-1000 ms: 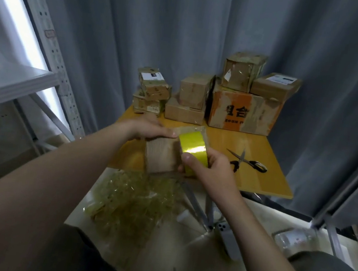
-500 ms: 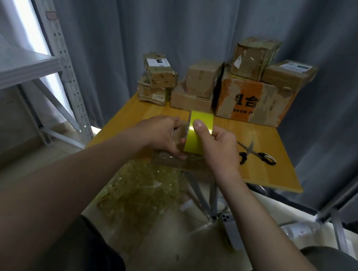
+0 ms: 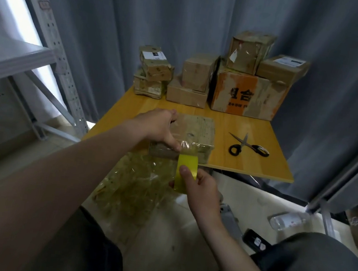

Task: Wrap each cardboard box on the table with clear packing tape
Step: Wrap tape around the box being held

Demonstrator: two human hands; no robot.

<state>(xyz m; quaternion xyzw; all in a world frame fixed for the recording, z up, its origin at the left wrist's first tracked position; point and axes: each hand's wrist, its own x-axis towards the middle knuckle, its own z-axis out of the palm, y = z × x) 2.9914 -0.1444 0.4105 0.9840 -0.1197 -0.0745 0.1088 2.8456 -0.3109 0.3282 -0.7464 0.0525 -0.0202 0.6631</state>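
A flat cardboard box [image 3: 199,131] lies at the near edge of the wooden table [image 3: 249,165], shiny with clear tape. My left hand [image 3: 163,128] rests on its left side, thumb pressing the tape down at the front top edge. My right hand [image 3: 200,188] holds the yellow tape roll [image 3: 185,172] just below the table edge. A strip of clear tape runs from the roll up onto the box front.
Several taped boxes [image 3: 247,96] are stacked along the table's back edge against a grey curtain. Scissors [image 3: 247,145] lie to the right of the box. A pile of crumpled tape [image 3: 135,186] sits on the floor below. A metal shelf [image 3: 13,56] stands at left.
The box has come down from my hands onto the table edge. My right hand has pulled the roll from the box top down over its front, below the table edge.
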